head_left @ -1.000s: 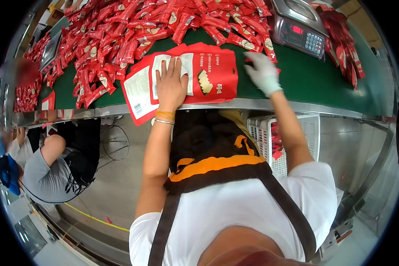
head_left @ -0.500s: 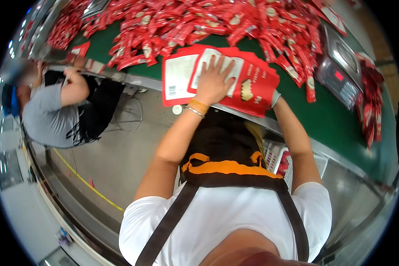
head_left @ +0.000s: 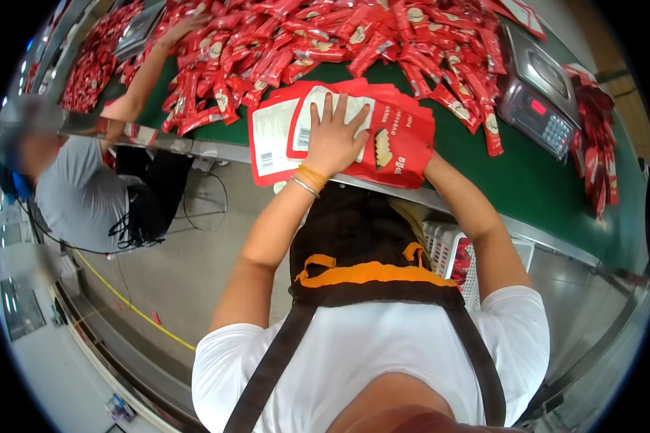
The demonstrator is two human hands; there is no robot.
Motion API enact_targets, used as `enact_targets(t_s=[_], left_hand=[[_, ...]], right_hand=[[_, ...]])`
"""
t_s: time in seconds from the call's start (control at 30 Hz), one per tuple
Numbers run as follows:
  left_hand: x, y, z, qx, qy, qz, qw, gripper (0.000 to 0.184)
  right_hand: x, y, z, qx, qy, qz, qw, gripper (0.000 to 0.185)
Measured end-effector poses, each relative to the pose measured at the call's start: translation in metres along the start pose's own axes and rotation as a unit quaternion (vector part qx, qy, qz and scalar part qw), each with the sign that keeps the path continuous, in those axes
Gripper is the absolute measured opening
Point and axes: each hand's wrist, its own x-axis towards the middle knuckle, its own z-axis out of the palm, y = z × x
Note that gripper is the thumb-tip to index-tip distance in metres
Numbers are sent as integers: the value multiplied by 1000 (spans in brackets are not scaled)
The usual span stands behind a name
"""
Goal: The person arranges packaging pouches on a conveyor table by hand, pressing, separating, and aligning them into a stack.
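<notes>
My left hand (head_left: 335,146) lies flat, fingers spread, on the fanned stack of bags (head_left: 412,136); it grasps nothing. The bags extend to both sides of the palm. My right hand is hidden past the wrist (head_left: 436,170) at the stack's right edge; I cannot tell its grip. Judged handling: light, flexible, likely slippery. Hold the side edges, palm steadying the top.

"What is stretching away to the right of the left hand (head_left: 335,140)?"
"A green tabletop (head_left: 514,180), with a metal edge (head_left: 225,150) running along its near side."
"And lower down, left of the hand?"
"Grey floor (head_left: 188,278) is spreading out, a yellow line (head_left: 137,311) crossing it. Farther left, a dark pane (head_left: 22,309) is showing, possibly a window; the lens is bending that side."
</notes>
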Motion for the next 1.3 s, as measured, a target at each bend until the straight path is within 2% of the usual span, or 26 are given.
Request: enact_targets(t_s=[0.13,0.23,0.27,0.3,0.37,0.4,0.43,0.47,0.5,0.53,0.57,0.63,0.67,0.7,0.73,0.77,0.8,0.83,0.9,0.97,1.0,1.07,1.17,1.2,1.23,1.3], left_hand=[[61,5,-6,-88,-121,-9,989,53],[92,14,8,-113,-190,39,974,57],[100,20,8,-70,-249,45,965,52],[107,18,16,-74,-248,55,964,52],[111,8,39,-90,-283,86,951,41],[107,5,46,-147,-206,102,962,33],[107,11,35,-146,-205,111,962,33],[105,17,24,-168,-165,95,967,30],[102,26,6,-189,-128,79,970,27],[104,46,-26,-199,-161,26,966,22],[102,65,-51,-196,-163,36,966,22],[98,96,-80,-211,-98,20,972,19],[97,100,-80,-212,-98,31,972,19],[96,101,-79,-222,32,79,971,23],[95,101,-80,-229,161,123,952,27],[95,103,-97,-208,224,133,943,37],[87,100,-102,-208,250,118,939,41],[78,96,-106,-207,274,99,934,44],[47,70,-79,-228,191,93,950,45],[8,58,-36,-219,57,43,973,45],[-7,56,-18,-203,22,30,979,45],[-31,58,21,-100,-12,10,995,50],[-35,64,30,-58,-20,-3,998,51],[-34,65,28,-58,-20,-6,998,50],[-34,64,28,-64,-23,-11,998,50],[-35,62,30,-87,-1,-6,996,48]], right_hand=[[-11,-3,-10,-37,-54,-41,997,33],[-43,-20,-39,-248,-62,-165,953,32],[-57,-35,-57,-328,-202,95,918,38],[-69,-52,-73,-333,-196,103,917,38],[-95,-72,-99,-173,-141,314,923,48],[-105,-69,-99,-174,-134,317,923,48],[-113,-62,-96,-71,36,265,961,51],[-119,-56,-97,33,204,199,958,54],[-113,-60,-93,34,213,198,956,54],[-99,-68,-83,125,238,155,951,54],[-87,-75,-75,214,259,108,936,54],[-70,-77,-83,18,60,257,964,50],[-62,-166,-94,76,81,276,955,43],[-61,-150,-97,73,88,276,954,43],[-55,-119,-100,121,160,186,962,39],[-47,-99,-109,166,229,91,955,35],[-43,-101,-126,195,292,87,932,29],[-46,-99,-154,105,327,83,935,26],[-54,-73,-212,192,422,113,879,22],[-63,-40,-273,152,575,212,775,29],[-60,-29,-291,223,638,152,721,32],[-72,46,-354,192,638,237,707,40],[-84,115,-399,240,651,243,678,40],[-82,50,-368,366,636,195,651,53],[-89,27,-355,361,635,200,653,53],[-102,7,-337,362,639,123,668,72]])
